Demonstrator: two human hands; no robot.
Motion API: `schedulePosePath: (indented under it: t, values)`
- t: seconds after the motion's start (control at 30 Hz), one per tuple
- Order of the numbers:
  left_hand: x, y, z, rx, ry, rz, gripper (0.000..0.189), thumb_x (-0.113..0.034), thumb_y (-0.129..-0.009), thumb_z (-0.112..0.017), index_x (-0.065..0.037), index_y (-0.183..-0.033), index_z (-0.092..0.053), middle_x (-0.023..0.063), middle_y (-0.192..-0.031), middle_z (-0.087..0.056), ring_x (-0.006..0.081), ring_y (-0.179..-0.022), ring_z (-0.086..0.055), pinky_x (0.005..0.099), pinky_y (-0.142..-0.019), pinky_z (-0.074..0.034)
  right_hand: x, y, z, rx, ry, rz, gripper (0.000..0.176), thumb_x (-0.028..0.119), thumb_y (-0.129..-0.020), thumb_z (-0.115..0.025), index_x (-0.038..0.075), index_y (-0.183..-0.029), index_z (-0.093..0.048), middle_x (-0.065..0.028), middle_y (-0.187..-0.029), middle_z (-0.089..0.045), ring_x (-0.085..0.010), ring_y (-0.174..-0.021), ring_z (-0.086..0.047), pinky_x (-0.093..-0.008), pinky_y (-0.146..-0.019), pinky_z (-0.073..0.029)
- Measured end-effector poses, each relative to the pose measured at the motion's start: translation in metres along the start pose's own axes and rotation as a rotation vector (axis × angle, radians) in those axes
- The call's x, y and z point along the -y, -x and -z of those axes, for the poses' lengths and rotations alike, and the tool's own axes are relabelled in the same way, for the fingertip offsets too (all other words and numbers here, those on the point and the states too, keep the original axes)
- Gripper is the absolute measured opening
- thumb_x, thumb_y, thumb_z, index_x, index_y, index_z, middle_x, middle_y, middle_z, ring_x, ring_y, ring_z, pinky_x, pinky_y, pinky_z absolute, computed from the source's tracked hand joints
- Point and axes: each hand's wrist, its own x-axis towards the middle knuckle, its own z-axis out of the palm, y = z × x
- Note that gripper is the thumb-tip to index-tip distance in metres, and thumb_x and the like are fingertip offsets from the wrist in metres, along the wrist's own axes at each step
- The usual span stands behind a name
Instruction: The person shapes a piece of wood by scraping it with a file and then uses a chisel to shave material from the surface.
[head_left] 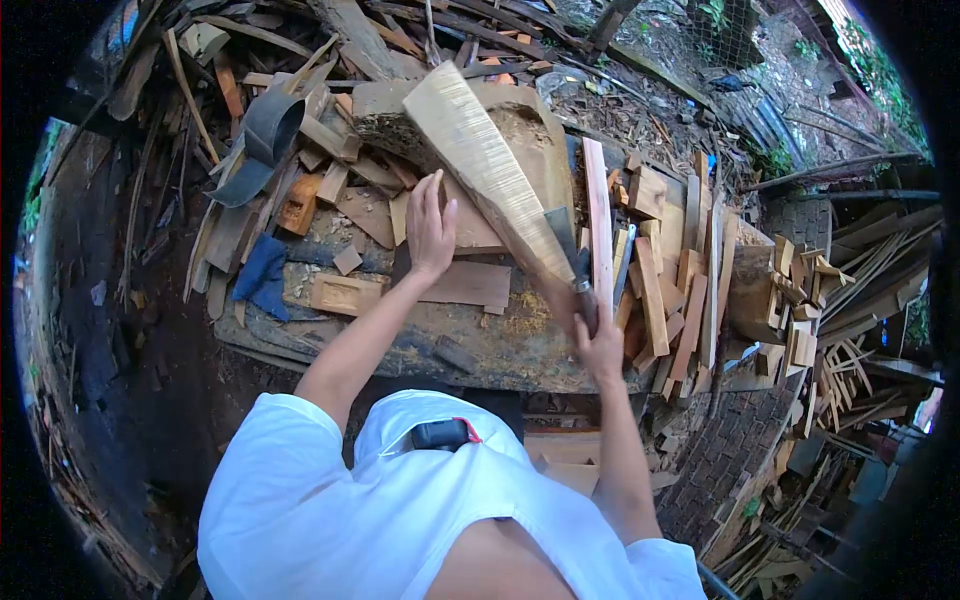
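Note:
My right hand is closed around the dark handle of a tool with a flat grey blade. That blade lies against the lower right edge of a long, pale, tapered wooden piece, whose narrow end comes down close to my right hand. To the left of the piece, my left hand is open with its fingers stretched upward, over flat brown boards. A thick wooden block sits behind the tapered piece.
A worn workbench holds wood offcuts, a blue cloth, a curled grey sheet and an orange-brown wooden block. Long strips and many small blocks crowd the right side. Scrap wood is piled behind.

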Motion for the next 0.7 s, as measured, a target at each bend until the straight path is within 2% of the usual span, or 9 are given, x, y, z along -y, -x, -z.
schedulePosePath:
  t: [0.1, 0.27, 0.3, 0.43, 0.47, 0.53, 0.57, 0.67, 0.7]
  values:
    - [-0.003, 0.017, 0.007, 0.02, 0.037, 0.03, 0.048, -0.025, -0.1, -0.048, -0.006, -0.143, -0.039, 0.0174, -0.134, -0.044, 0.0343, -0.127, -0.042, 0.0434, -0.108, -0.033, -0.006, -0.013, 0.008, 0.022, 0.0, -0.087, 0.051, 0.03, -0.09, -0.064, 0.009, -0.135, -0.049, -0.0289, -0.093, -0.066, -0.0487, -0.084, -0.064, -0.0506, -0.071, -0.051]
    - [0.02, 0.02, 0.008, -0.03, 0.132, 0.223, 0.046, -0.027, -0.101, -0.046, -0.004, -0.14, -0.04, 0.0188, -0.128, -0.046, 0.0337, -0.123, -0.044, 0.043, -0.107, -0.034, -0.003, -0.001, -0.007, -0.04, 0.014, -0.046, 0.046, 0.024, -0.091, -0.064, 0.007, -0.132, -0.05, -0.0265, -0.099, -0.065, -0.0461, -0.09, -0.064, -0.0483, -0.076, -0.051]
    - [0.026, 0.012, 0.009, -0.073, 0.102, 0.228, 0.043, -0.027, -0.102, -0.046, -0.004, -0.138, -0.043, 0.0185, -0.124, -0.047, 0.0325, -0.117, -0.047, 0.0422, -0.103, -0.037, -0.001, 0.002, -0.01, -0.091, -0.007, 0.021, 0.045, 0.022, -0.091, -0.064, 0.007, -0.131, -0.05, -0.0256, -0.101, -0.065, -0.0451, -0.093, -0.064, -0.0473, -0.077, -0.05]
    - [0.04, -0.027, 0.017, -0.09, 0.098, 0.238, 0.037, -0.024, -0.101, -0.046, -0.004, -0.132, -0.049, 0.017, -0.118, -0.05, 0.0307, -0.11, -0.05, 0.0406, -0.099, -0.04, 0.042, 0.013, -0.009, -0.158, 0.034, -0.024, 0.042, 0.022, -0.091, -0.063, 0.006, -0.128, -0.05, -0.0245, -0.104, -0.065, -0.0443, -0.095, -0.064, -0.0466, -0.079, -0.05]
    - [0.037, -0.037, 0.019, -0.093, 0.113, 0.197, 0.034, -0.023, -0.101, -0.047, -0.004, -0.129, -0.051, 0.0164, -0.116, -0.05, 0.03, -0.109, -0.051, 0.0401, -0.097, -0.04, 0.048, 0.016, -0.011, -0.161, 0.034, -0.029, 0.042, 0.022, -0.091, -0.063, 0.006, -0.128, -0.05, -0.0245, -0.104, -0.065, -0.0443, -0.095, -0.064, -0.0466, -0.079, -0.05]
    - [0.031, -0.045, 0.02, -0.093, 0.124, 0.151, 0.032, -0.021, -0.101, -0.047, -0.004, -0.127, -0.054, 0.0157, -0.115, -0.051, 0.0293, -0.108, -0.051, 0.0396, -0.096, -0.041, 0.056, 0.021, -0.016, -0.077, -0.115, -0.28, 0.047, 0.024, -0.09, -0.065, 0.0, -0.128, -0.051, -0.0274, -0.112, -0.061, -0.0436, -0.107, -0.059, -0.0452, -0.09, -0.046]
    - [0.025, -0.047, 0.016, -0.091, 0.136, 0.114, 0.031, -0.02, -0.1, -0.048, -0.004, -0.126, -0.054, 0.0153, -0.114, -0.052, 0.0293, -0.108, -0.052, 0.0392, -0.095, -0.042, 0.049, 0.025, -0.022, -0.098, -0.04, -0.224, 0.048, 0.029, -0.093, -0.061, 0.009, -0.134, -0.045, -0.0275, -0.099, -0.066, -0.0463, -0.091, -0.065, -0.0507, -0.076, -0.051]
    - [0.014, -0.047, 0.002, -0.069, 0.162, 0.038, 0.031, -0.018, -0.099, -0.049, -0.005, -0.126, -0.055, 0.0136, -0.115, -0.052, 0.0293, -0.109, -0.052, 0.0394, -0.096, -0.041, 0.05, 0.027, -0.028, -0.114, -0.075, -0.232, 0.047, 0.03, -0.093, -0.061, 0.01, -0.133, -0.045, -0.0278, -0.097, -0.066, -0.0462, -0.091, -0.065, -0.0508, -0.075, -0.051]
    - [0.001, -0.049, 0.003, -0.049, 0.069, -0.091, 0.031, -0.018, -0.098, -0.05, -0.005, -0.126, -0.055, 0.0128, -0.115, -0.052, 0.0292, -0.11, -0.051, 0.0397, -0.097, -0.041, 0.053, 0.027, -0.026, -0.085, -0.075, -0.284, 0.048, 0.03, -0.093, -0.061, 0.01, -0.133, -0.045, -0.0276, -0.097, -0.066, -0.0466, -0.091, -0.065, -0.0511, -0.075, -0.051]
